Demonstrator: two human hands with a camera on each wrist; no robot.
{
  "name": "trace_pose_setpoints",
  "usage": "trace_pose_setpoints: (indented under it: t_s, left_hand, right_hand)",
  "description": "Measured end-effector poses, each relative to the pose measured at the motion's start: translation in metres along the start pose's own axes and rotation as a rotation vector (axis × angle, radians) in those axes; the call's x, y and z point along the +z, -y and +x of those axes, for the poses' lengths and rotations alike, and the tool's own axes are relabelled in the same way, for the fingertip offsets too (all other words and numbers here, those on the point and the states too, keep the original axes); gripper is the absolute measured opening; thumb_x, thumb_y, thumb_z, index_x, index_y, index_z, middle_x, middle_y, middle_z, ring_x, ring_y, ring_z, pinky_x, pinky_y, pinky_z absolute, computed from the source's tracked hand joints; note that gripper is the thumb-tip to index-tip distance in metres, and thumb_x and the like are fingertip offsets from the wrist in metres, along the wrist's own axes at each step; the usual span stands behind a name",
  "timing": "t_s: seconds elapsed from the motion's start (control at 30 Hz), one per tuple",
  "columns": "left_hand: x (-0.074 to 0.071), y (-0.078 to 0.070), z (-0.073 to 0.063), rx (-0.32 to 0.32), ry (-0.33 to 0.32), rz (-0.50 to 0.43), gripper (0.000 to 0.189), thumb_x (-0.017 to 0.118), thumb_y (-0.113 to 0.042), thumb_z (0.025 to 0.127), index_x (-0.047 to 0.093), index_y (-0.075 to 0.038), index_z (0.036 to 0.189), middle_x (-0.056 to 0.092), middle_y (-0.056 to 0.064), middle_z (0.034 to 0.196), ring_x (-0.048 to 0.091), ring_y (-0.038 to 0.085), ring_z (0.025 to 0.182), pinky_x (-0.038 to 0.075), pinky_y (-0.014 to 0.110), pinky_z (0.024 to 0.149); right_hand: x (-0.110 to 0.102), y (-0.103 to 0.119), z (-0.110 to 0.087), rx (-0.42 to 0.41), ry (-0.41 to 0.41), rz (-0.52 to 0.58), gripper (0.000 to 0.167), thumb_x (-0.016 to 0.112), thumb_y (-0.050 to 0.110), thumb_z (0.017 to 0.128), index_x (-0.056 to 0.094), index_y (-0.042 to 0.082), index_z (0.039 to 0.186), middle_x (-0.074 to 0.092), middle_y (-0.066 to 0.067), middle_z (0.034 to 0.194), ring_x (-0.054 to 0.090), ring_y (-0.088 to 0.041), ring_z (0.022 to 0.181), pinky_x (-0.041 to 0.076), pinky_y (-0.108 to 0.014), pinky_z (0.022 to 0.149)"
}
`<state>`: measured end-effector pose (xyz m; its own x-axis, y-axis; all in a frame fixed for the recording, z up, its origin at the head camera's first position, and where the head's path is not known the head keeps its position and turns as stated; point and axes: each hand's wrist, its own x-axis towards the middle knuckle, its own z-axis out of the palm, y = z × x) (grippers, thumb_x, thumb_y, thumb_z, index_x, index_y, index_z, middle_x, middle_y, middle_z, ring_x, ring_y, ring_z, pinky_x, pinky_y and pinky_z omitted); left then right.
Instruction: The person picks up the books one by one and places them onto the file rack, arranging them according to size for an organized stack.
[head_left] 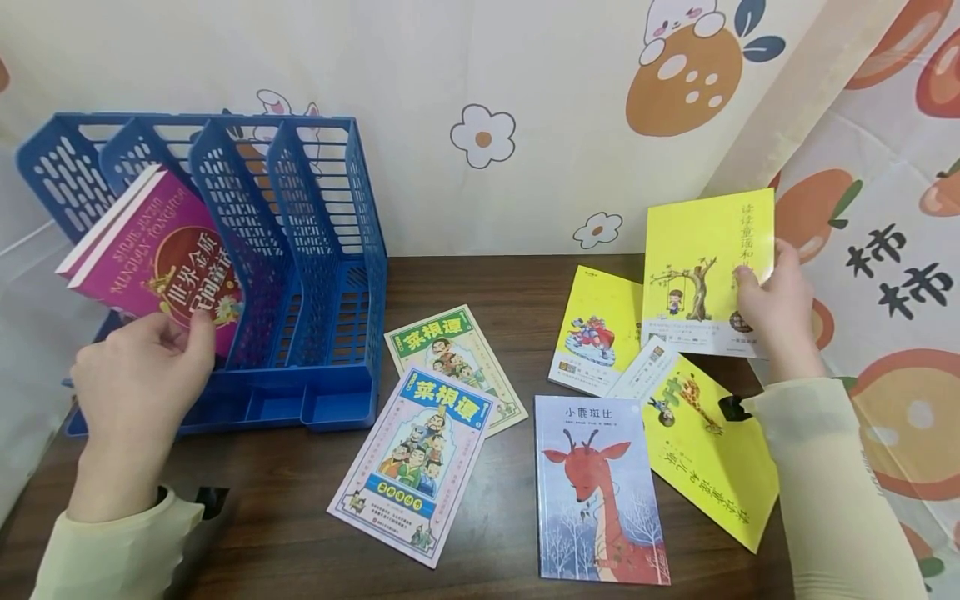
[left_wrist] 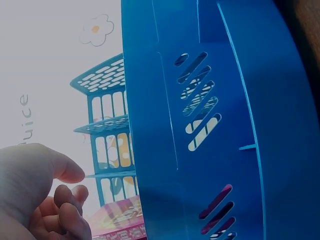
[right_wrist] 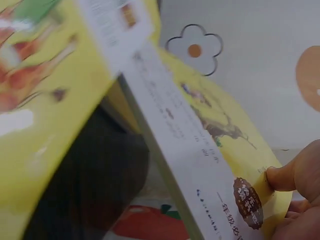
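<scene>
Two magenta books (head_left: 176, 258) lean together in a left slot of a blue file rack (head_left: 352, 383). My left hand (head_left: 146, 367) is at the lower edge of the front one, fingers loosely bent. In the left wrist view, a gap shows between thumb and fingers, with nothing in it, beside the magenta cover (left_wrist: 120, 220). At the right, my right hand (head_left: 780, 300) grips a yellow book (head_left: 697, 242) by its right edge, thumb on the front cover and fingers behind. This book is raised upright, its cover facing me, over two other yellow books.
One yellow book (head_left: 596, 325) lies behind another, upside-down one (head_left: 712, 450). A blue deer book (head_left: 600, 492) lies in front. Pink (head_left: 412, 458) and green (head_left: 450, 342) booklets overlap mid-table. A patterned curtain (head_left: 540, 200) hangs behind the wooden table (head_left: 300, 517).
</scene>
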<state>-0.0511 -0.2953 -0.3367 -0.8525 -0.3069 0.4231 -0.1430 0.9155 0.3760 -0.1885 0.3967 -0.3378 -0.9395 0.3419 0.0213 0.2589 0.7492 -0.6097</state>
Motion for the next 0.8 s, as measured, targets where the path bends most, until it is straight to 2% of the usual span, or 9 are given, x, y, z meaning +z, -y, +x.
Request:
trace_pose_setpoints:
  t_s: [0.17,0.27,0.37,0.5,0.63,0.73,0.8]
  left_hand:
    - [-0.001,-0.002,0.000,0.013,-0.009,-0.024,0.053,0.060,-0.035,0.107,0.064,0.004,0.072,0.067,0.027,0.068,0.052,0.036,0.050,0.032,0.032,0.046]
    - [-0.002,-0.003,0.000,0.020,-0.013,-0.045,0.052,0.060,-0.035,0.107,0.064,0.003,0.073,0.067,0.026,0.068,0.050,0.032,0.048,0.032,0.030,0.045]
    - [-0.002,-0.005,0.001,0.024,-0.019,-0.068,0.050,0.062,-0.035,0.106,0.067,0.004,0.076,0.070,0.027,0.072,0.050,0.029,0.049,0.032,0.026,0.044]
    - [-0.002,-0.007,0.001,0.018,-0.016,-0.100,0.048,0.064,-0.035,0.106,0.070,0.004,0.078,0.074,0.029,0.080,0.051,0.026,0.050,0.033,0.022,0.043]
    - [-0.002,-0.010,0.002,0.016,-0.012,-0.130,0.049,0.064,-0.036,0.105,0.069,0.002,0.074,0.075,0.027,0.081,0.049,0.019,0.049,0.033,0.021,0.042]
    - [-0.001,-0.016,0.003,0.019,-0.002,-0.155,0.051,0.064,-0.039,0.105,0.068,-0.001,0.072,0.075,0.025,0.077,0.048,0.015,0.049,0.034,0.020,0.043]
    - [-0.001,-0.021,0.003,0.012,0.010,-0.177,0.050,0.064,-0.039,0.105,0.069,-0.002,0.072,0.074,0.023,0.075,0.050,0.015,0.049,0.036,0.018,0.045]
  right_hand:
    - [-0.009,0.020,-0.008,0.007,-0.053,0.096,0.070,0.046,0.045,0.114,0.014,0.032,0.175,0.055,-0.001,0.124,0.063,-0.008,0.094,0.053,-0.017,0.069]
    - [-0.012,0.031,-0.013,0.000,-0.081,0.160,0.066,0.047,0.041,0.115,0.017,0.035,0.174,0.051,0.010,0.119,0.061,-0.004,0.095,0.053,-0.013,0.073]
    - [-0.013,0.041,-0.019,0.005,-0.089,0.223,0.065,0.049,0.039,0.115,0.020,0.036,0.172,0.050,0.016,0.118,0.062,-0.002,0.096,0.054,-0.012,0.075]
    - [-0.009,0.052,-0.029,0.017,-0.088,0.283,0.062,0.050,0.039,0.114,0.022,0.033,0.170,0.051,0.015,0.121,0.065,-0.003,0.097,0.056,-0.012,0.076]
    - [0.003,0.063,-0.039,0.003,-0.091,0.339,0.060,0.049,0.039,0.114,0.023,0.029,0.167,0.057,0.010,0.128,0.068,-0.004,0.100,0.057,-0.013,0.078]
    - [0.013,0.070,-0.046,-0.018,-0.064,0.459,0.058,0.051,0.038,0.114,0.025,0.028,0.166,0.062,0.004,0.133,0.071,-0.004,0.100,0.059,-0.014,0.077]
    - [0.021,0.076,-0.050,-0.039,-0.029,0.578,0.057,0.053,0.035,0.114,0.026,0.027,0.165,0.063,0.000,0.136,0.073,-0.006,0.101,0.060,-0.016,0.077]
